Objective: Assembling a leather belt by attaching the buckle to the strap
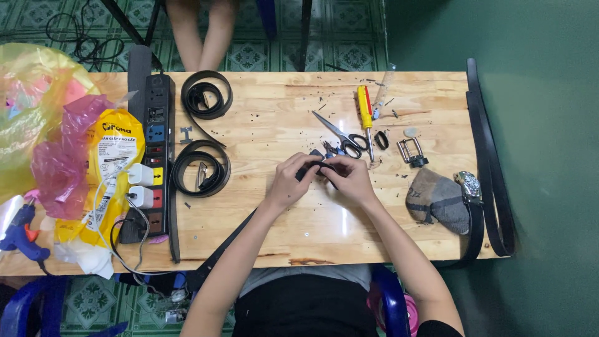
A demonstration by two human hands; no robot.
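My left hand (pixel 290 179) and my right hand (pixel 349 178) meet over the middle of the wooden table (pixel 268 237). Both pinch the end of a black belt (pixel 311 167) between the fingertips. The rest of that belt strap (pixel 228 240) runs down to the left, under my left forearm and off the table's near edge. Just beyond my hands lie scissors (pixel 340 137) with black handles and a yellow screwdriver (pixel 364 115).
Two coiled black belts (pixel 206 93) (pixel 199 168) lie left of centre beside a black power strip (pixel 153 143) with chargers. Plastic bags (pixel 56 137) and a blue glue gun (pixel 22 231) crowd the left end. A metal buckle (pixel 410 151), grey cloth (pixel 437 200) and long belts (pixel 493 168) sit right. Another person's legs (pixel 199 31) stand beyond the table.
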